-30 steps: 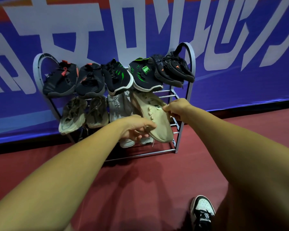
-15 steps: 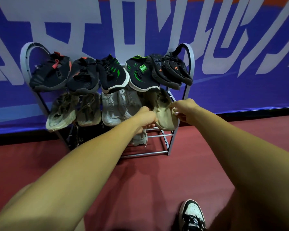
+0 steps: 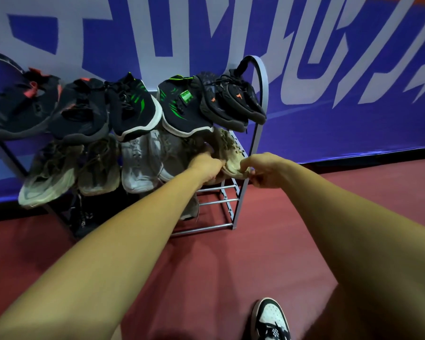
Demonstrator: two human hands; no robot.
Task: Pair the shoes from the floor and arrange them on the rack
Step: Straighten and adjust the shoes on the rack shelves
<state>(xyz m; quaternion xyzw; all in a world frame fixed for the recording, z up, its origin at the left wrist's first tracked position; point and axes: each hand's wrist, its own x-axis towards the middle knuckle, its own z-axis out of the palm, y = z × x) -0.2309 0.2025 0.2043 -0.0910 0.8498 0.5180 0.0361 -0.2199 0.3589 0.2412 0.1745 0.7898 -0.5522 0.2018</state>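
A grey metal shoe rack [image 3: 260,99] stands against the blue banner wall. Its top shelf carries several dark shoes, among them a black pair with green marks [image 3: 182,106]. On the middle shelf sit olive shoes [image 3: 49,173], pale grey shoes [image 3: 138,163] and, at the right end, a beige shoe [image 3: 231,153]. My left hand [image 3: 207,166] grips the beige shoe's left side. My right hand [image 3: 263,170] pinches its toe at the shelf's front right edge.
A dark shoe [image 3: 82,217] sits low on the bottom shelf, partly hidden by my left arm. My own black-and-white sneaker [image 3: 270,320] stands on the red floor [image 3: 206,278]. The blue banner wall [image 3: 353,69] runs behind the rack.
The beige shoe went from tilted in front of the rack to resting on the middle shelf's right end. Both hands followed it in and still hold it.
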